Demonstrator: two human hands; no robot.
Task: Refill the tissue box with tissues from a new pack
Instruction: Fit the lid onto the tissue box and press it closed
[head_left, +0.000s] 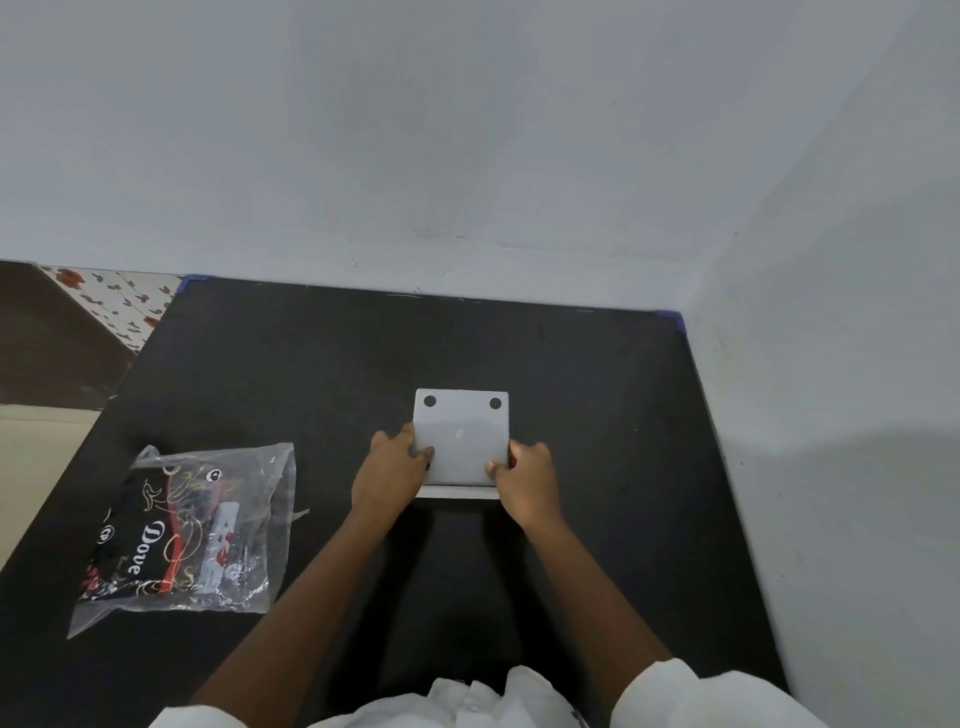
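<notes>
Black table (311, 374) bears tissue box (462, 441), tissue pack (187, 535)

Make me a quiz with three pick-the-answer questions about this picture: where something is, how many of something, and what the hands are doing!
1. Where is the plastic pack?
A. left of the white box
B. on top of the box
C. right of the box

2. How many round holes show in the white box?
A. none
B. two
C. five

3. What are the hands doing?
A. both resting flat on the table
B. both gripping the box
C. one opening the pack

Answers: 1 A, it lies on the black table well to the left. 2 B, two dark holes near the far edge. 3 B, left hand and right hand clasp its sides.
</notes>
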